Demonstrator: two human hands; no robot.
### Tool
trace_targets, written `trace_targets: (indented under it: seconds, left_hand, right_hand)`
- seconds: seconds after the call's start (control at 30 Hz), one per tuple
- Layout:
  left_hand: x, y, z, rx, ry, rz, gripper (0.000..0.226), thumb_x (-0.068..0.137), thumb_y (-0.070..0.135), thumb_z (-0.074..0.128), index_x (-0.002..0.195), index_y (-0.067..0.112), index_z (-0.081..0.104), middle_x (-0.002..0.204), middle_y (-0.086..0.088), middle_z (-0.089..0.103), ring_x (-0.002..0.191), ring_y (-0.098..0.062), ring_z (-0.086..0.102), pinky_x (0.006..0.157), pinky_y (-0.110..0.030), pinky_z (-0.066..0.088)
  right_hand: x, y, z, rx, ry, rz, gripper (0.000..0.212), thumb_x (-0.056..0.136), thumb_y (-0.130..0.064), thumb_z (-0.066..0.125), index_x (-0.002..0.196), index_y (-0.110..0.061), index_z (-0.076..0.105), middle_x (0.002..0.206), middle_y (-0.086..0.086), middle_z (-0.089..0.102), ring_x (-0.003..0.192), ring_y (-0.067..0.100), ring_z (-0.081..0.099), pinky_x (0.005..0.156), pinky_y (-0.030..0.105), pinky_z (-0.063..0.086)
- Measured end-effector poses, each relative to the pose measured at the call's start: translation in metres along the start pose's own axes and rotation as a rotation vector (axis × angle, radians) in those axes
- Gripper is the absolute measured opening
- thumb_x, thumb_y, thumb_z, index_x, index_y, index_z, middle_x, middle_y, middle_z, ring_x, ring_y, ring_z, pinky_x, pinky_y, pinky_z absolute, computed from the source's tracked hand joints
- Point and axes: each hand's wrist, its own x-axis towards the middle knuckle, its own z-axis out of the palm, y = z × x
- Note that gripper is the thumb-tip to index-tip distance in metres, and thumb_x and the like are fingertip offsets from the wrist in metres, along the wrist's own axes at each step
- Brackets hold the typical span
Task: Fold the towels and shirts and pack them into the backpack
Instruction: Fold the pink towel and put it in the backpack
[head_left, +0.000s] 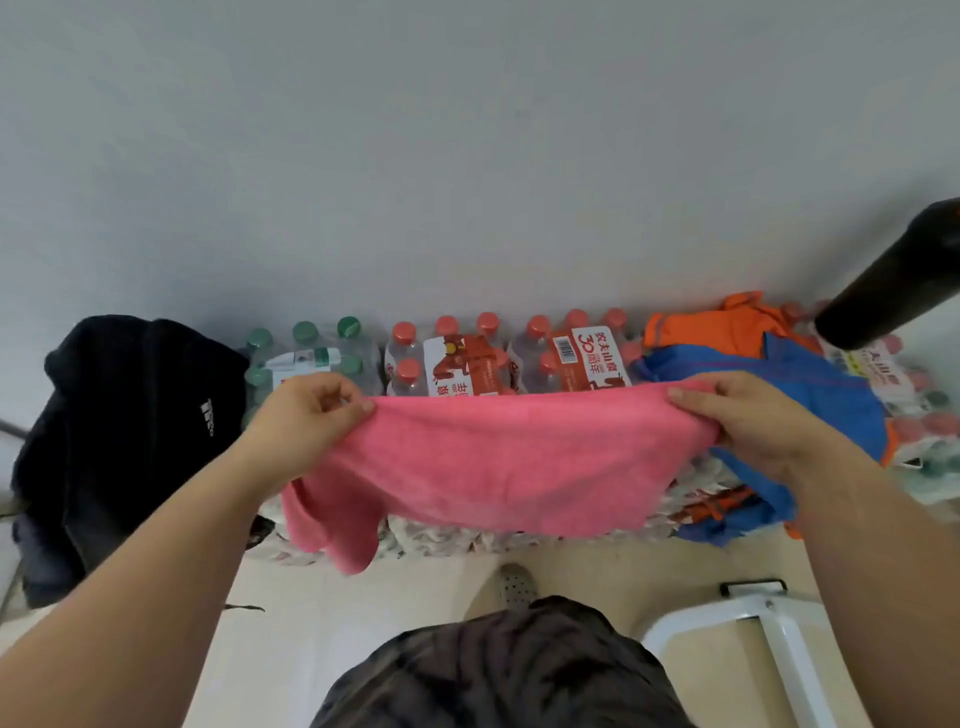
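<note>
Packs of water bottles (467, 358) line the wall, with the black backpack (130, 441) slumped at their left end. Held up before them is the pink towel (493, 467), soft, light and floppy I'd say, best held by its 2 top corners. A blue and orange shirt (810, 400) lies on the packs. The left hand (306, 410) and right hand (753, 421) have their fingers clamped on the towel's top edge.

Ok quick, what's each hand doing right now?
Left hand: pinches one top corner of the pink towel.
Right hand: pinches the other top corner.
</note>
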Motion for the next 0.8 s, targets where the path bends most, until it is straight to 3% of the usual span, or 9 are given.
trace_targets:
  seconds: [0.03,0.1,0.17,0.23,0.33,0.4,0.53,0.67,0.8]
  left_hand:
    - [0.013,0.007,0.001,0.038,0.011,0.014,0.018,0.089,0.024,0.074,0.075,0.015,0.069,0.061,-0.003,0.060,0.058,-0.009,0.049,0.063,-0.028,0.037]
    - [0.043,0.024,0.002,0.157,0.071,0.064,0.018,0.089,0.026,0.073,0.075,0.016,0.068,0.058,0.008,0.057,0.054,-0.008,0.048,0.058,-0.027,0.037]
    - [0.074,0.041,0.005,0.317,0.199,0.114,0.014,0.090,0.030,0.071,0.082,0.018,0.069,0.071,0.003,0.063,0.068,-0.017,0.060,0.065,-0.030,0.043]
    - [0.096,0.050,0.015,0.510,0.387,0.141,0.015,0.091,0.033,0.068,0.097,0.019,0.070,0.091,-0.005,0.064,0.088,-0.030,0.063,0.075,-0.037,0.046]
    - [0.105,0.045,0.048,0.726,0.478,0.167,0.037,0.088,0.030,0.064,0.123,0.017,0.064,0.123,-0.017,0.056,0.109,-0.042,0.053,0.087,-0.052,0.045]
    - [0.091,0.035,0.081,0.782,0.394,0.185,0.047,0.084,0.032,0.055,0.127,0.015,0.060,0.134,-0.018,0.053,0.118,-0.042,0.049,0.095,-0.057,0.043]
    - [0.047,0.011,0.143,0.840,0.141,0.107,0.067,0.092,0.058,0.034,0.147,0.022,0.047,0.157,-0.012,0.038,0.145,-0.038,0.031,0.117,-0.063,0.021]
    - [0.041,-0.002,0.162,0.896,0.017,0.039,0.093,0.084,0.086,0.013,0.158,0.034,-0.008,0.166,-0.006,-0.017,0.153,-0.030,-0.019,0.121,-0.058,-0.005]
    - [0.068,0.009,0.156,0.926,0.009,0.049,0.099,0.080,0.090,0.011,0.159,0.033,-0.009,0.165,-0.008,-0.020,0.153,-0.031,-0.018,0.121,-0.060,-0.004]
  right_hand:
    - [0.017,-0.007,-0.006,-0.017,0.013,-0.010,0.067,0.049,-0.066,0.088,0.087,-0.012,0.079,0.079,0.003,0.071,0.074,0.014,0.061,0.066,0.033,0.050]
    - [0.050,-0.024,-0.014,-0.070,0.071,-0.082,0.033,0.077,-0.044,0.082,0.079,-0.012,0.075,0.070,-0.008,0.069,0.071,0.008,0.059,0.066,0.031,0.049]
    - [0.087,-0.036,-0.017,-0.232,0.242,-0.230,0.021,0.090,-0.022,0.073,0.071,-0.015,0.069,0.061,-0.011,0.063,0.060,0.001,0.055,0.062,0.031,0.045]
    - [0.114,-0.042,-0.010,-0.435,0.459,-0.324,0.008,0.090,-0.020,0.068,0.089,-0.013,0.072,0.080,0.003,0.070,0.077,0.014,0.066,0.072,0.036,0.050]
    - [0.125,-0.024,0.020,-0.682,0.625,-0.387,0.052,0.085,-0.038,0.055,0.131,-0.013,0.058,0.124,0.020,0.059,0.114,0.038,0.056,0.098,0.048,0.047]
    - [0.115,-0.006,0.052,-0.813,0.550,-0.442,0.065,0.087,-0.053,0.046,0.140,-0.016,0.050,0.143,0.022,0.046,0.131,0.041,0.044,0.110,0.055,0.038]
    - [0.091,0.038,0.093,-1.085,0.137,-0.340,0.089,0.088,-0.075,0.017,0.159,-0.023,0.019,0.167,0.020,0.001,0.153,0.039,-0.005,0.121,0.057,-0.009]
    - [0.098,0.062,0.087,-1.177,0.109,-0.359,0.092,0.087,-0.083,0.012,0.161,-0.029,0.003,0.166,0.018,-0.012,0.152,0.039,-0.014,0.121,0.063,-0.003]
    - [0.106,0.054,0.080,-1.207,0.082,-0.313,0.094,0.083,-0.086,0.002,0.159,-0.032,-0.009,0.164,0.020,-0.021,0.150,0.042,-0.023,0.119,0.063,-0.007]
